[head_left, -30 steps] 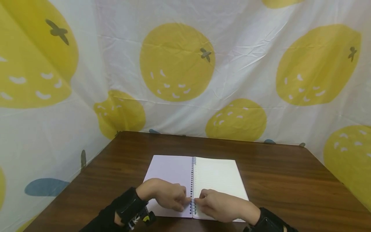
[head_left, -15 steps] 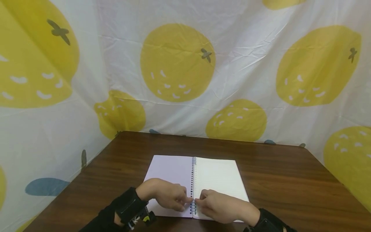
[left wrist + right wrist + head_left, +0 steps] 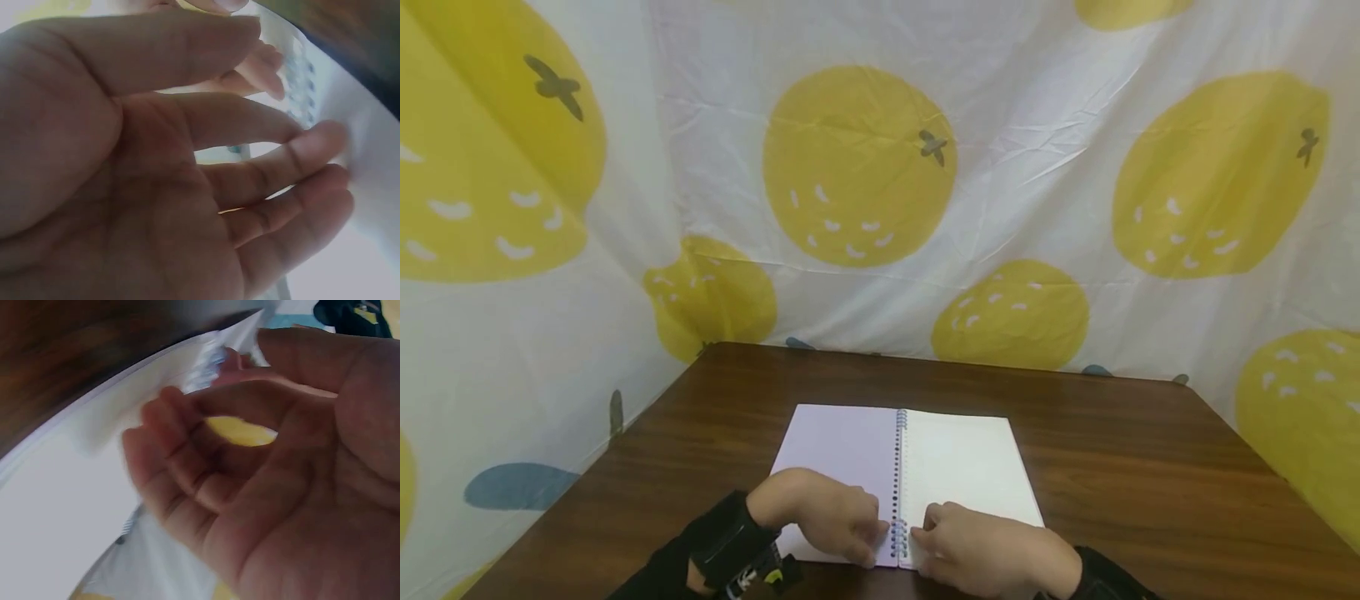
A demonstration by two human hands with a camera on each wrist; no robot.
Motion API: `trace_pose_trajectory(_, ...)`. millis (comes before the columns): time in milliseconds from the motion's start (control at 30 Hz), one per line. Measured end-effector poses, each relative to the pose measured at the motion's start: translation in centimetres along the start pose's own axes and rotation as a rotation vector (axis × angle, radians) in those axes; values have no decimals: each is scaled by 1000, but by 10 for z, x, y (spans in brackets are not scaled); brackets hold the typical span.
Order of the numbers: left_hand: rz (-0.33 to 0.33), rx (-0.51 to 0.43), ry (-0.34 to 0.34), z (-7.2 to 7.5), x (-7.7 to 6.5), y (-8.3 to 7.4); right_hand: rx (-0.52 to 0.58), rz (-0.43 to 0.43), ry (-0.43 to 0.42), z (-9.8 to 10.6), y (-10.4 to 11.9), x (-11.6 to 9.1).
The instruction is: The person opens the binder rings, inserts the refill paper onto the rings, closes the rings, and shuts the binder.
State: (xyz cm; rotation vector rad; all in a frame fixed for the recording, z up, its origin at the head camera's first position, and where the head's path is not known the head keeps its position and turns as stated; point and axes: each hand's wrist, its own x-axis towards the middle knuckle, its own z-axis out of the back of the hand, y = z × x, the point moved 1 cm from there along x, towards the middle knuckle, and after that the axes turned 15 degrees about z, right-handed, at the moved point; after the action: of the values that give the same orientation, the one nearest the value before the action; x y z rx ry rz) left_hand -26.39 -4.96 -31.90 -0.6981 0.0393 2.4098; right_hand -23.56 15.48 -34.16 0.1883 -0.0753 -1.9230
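A spiral notebook lies open on the table, with a plain lavender sheet [image 3: 842,437] on the left and a cream lined page [image 3: 966,467] on the right. Its wire binding [image 3: 900,479] runs down the middle. My left hand [image 3: 829,518] is over the lower lavender side, index fingertip right at the coil. Mirroring it, my right hand [image 3: 973,546] is over the lower lined page with a fingertip just right of the coil. In both wrist views the fingers are loosely bent and nothing sits in either palm.
The dark wooden table [image 3: 1097,450] extends around the notebook. A white cloth [image 3: 1000,192] printed with yellow fruit hangs behind and along both sides. Black straps with cameras [image 3: 730,542] sit on the wrists.
Both hands have slid a little down the binding toward the near edge. The index fingertips, nearly meeting at the coil half a second ago, are now slightly farther apart.
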Motion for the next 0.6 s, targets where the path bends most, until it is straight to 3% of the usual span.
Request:
trace_pose_trajectory(100,-20,-2,43,-2,-4,-6,-41,15,9,0,10,-1)
trace_pose_trajectory(267,-67,-2,98,-4,-6,-13,10,-42,5,-3,21,0)
trace_pose_trajectory(467,-89,12,88,-8,-5,-15,7,-152,30,-9,29,4)
trace_pose_trajectory(600,-100,48,60,-9,-4,-17,-23,-173,46,-11,30,8)
